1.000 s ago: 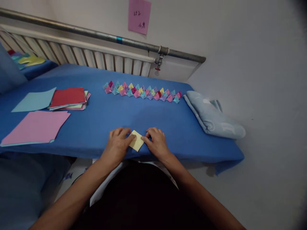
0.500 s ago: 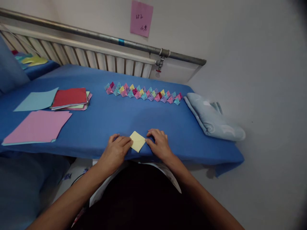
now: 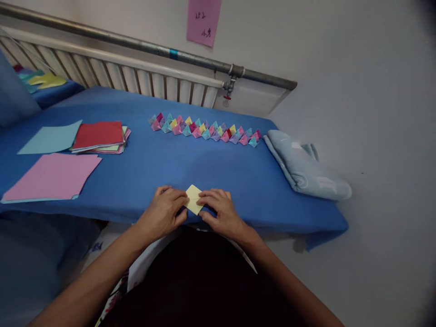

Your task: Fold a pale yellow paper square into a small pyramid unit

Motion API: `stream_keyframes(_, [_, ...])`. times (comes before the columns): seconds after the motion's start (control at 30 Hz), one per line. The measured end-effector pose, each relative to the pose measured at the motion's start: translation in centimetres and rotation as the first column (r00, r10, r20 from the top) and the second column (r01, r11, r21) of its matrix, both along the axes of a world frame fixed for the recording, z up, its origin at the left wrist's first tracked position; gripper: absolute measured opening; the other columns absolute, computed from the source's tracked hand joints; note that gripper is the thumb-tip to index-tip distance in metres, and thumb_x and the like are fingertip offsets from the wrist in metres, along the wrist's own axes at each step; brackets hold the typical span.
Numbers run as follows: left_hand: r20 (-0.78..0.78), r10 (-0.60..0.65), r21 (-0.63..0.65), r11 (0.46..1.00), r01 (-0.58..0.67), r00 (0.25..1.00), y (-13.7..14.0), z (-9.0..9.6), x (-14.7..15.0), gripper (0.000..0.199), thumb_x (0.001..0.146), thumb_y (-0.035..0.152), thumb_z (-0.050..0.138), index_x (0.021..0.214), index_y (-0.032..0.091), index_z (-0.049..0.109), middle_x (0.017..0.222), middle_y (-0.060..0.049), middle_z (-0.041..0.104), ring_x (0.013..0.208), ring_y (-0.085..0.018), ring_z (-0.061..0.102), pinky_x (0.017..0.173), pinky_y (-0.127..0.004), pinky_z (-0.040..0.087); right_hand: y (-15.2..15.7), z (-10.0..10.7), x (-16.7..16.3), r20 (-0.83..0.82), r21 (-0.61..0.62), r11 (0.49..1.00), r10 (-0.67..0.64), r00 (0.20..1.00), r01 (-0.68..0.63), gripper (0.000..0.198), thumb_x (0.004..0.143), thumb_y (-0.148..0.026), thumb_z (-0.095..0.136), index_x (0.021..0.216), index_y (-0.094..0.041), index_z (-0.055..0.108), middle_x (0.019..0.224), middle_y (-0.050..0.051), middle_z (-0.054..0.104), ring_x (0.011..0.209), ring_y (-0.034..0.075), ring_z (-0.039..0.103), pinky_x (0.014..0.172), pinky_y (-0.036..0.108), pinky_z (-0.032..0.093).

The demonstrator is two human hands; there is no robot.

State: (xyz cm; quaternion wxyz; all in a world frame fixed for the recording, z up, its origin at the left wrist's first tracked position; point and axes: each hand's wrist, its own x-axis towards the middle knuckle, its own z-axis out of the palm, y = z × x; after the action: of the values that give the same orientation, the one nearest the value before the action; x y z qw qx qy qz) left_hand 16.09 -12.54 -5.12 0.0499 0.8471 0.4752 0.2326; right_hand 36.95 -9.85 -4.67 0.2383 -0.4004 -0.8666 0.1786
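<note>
My right grip has moved its fingers onto the three-o'clock side of the pale-yellow paper diamond near the six-o'clock edge of the blue cloth-covered surface, and, with my left grip at nine o'clock, both thumbs spread from the fingers, uneven pressure could skew it.

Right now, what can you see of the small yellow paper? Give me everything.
The yellow paper is pale, matte and small, shaped like a diamond with one corner pointing away from the person and one toward them. A faint line crosses its middle, perhaps a fold. It lies roughly flat on the blue cloth, near the front edge. Fingers of the left hand cover its left corner; those of the right hand overlap its right side.
</note>
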Motion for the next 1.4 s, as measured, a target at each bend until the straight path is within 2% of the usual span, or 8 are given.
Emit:
stream_keyframes(0.2, [0.0,-0.015,0.044,0.999,0.015,1.0,0.4,-0.1,-0.2,0.017,0.088,0.02,0.049,0.093,0.022,0.066,0.102,-0.004,0.07,0.091,-0.019,0.061,0.093,-0.042,0.034,0.1,-0.2,0.1,-0.063,-0.013,1.0,0.003,0.998,-0.004,0.016,0.081,-0.018,0.056,0.093,-0.024,0.064,0.108,0.002,0.068,0.101,0.02,0.056,0.089,0.037,0.034])
stream_keyframes(0.43, [-0.049,-0.009,0.029,1.0,0.011,0.999,0.2,0.1,0.0,0.015,0.082,0.026,0.058,0.094,0.02,0.063,0.105,-0.006,0.068,0.092,-0.022,0.06,0.093,-0.043,0.034,0.2,-0.2,0.0,-0.085,-0.003,1.0,-0.004,0.996,0.004,0.016,0.081,-0.015,0.055,0.091,-0.023,0.064,0.107,0.002,0.069,0.101,0.019,0.057,0.087,0.036,0.035])
stream_keyframes(0.73, [-0.035,-0.032,0.016,0.999,0.033,0.999,0.9,0.3,-0.2,0.011,0.087,0.027,0.054,0.09,0.02,0.061,0.091,-0.001,0.07,0.083,-0.019,0.062,0.091,-0.041,0.034,0.2,-0.1,0.0,-0.085,-0.009,1.0,-0.008,0.996,0.007,0.019,0.079,-0.013,0.053,0.089,-0.024,0.064,0.106,0.002,0.069,0.1,0.019,0.057,0.088,0.036,0.035])
stream_keyframes(0.9, [-0.071,-0.044,0.059,0.997,0.048,0.997,1.0,0.3,-0.2,0.019,0.091,0.02,0.045,0.087,0.021,0.064,0.088,-0.001,0.07,0.08,-0.017,0.061,0.086,-0.039,0.035,0.2,-0.2,0.0,-0.061,-0.016,1.0,-0.019,0.998,0.018,0.02,0.079,-0.012,0.05,0.087,-0.024,0.064,0.106,0.002,0.069,0.101,0.02,0.057,0.088,0.036,0.035])
stream_keyframes(1.07, [-0.061,-0.02,0.051,0.998,0.024,0.998,1.3,0.1,-0.4,0.019,0.092,0.021,0.045,0.087,0.021,0.064,0.086,0.0,0.071,0.079,-0.016,0.061,0.083,-0.036,0.034,0.4,0.1,-0.1,-0.058,-0.051,0.998,-0.042,0.997,0.039,0.024,0.078,-0.009,0.047,0.084,-0.024,0.064,0.101,0.001,0.069,0.098,0.019,0.057,0.087,0.035,0.035])
stream_keyframes(1.17, [-0.051,0.005,0.037,0.999,-0.003,0.999,1.4,0.1,-0.4,0.017,0.091,0.023,0.048,0.086,0.022,0.064,0.083,0.001,0.07,0.075,-0.016,0.06,0.08,-0.035,0.034,0.9,0.5,-0.3,-0.024,-0.086,0.992,-0.093,0.995,0.09,0.024,0.085,-0.012,0.046,0.091,-0.024,0.065,0.094,0.001,0.07,0.088,0.018,0.058,0.081,0.033,0.036])
stream_keyframes(1.33, [-0.067,0.007,0.051,0.999,-0.003,0.998,1.3,-0.1,-0.4,0.017,0.091,0.021,0.047,0.085,0.021,0.063,0.081,0.001,0.07,0.075,-0.015,0.06,0.083,-0.035,0.034,1.2,0.8,-0.6,0.13,-0.02,1.0,0.018,0.991,-0.016,0.022,0.087,-0.015,0.049,0.096,-0.026,0.066,0.107,0.001,0.067,0.091,0.019,0.053,0.079,0.033,0.033])
stream_keyframes(1.4, [-0.055,0.002,0.062,0.998,0.002,0.998,1.2,-0.2,-0.4,0.018,0.091,0.021,0.046,0.088,0.021,0.063,0.084,0.0,0.07,0.077,-0.015,0.061,0.087,-0.037,0.033,1.0,0.6,-0.6,0.139,0.009,1.0,0.014,0.99,-0.016,0.021,0.087,-0.015,0.05,0.096,-0.026,0.066,0.11,0.001,0.065,0.094,0.019,0.051,0.081,0.034,0.033])
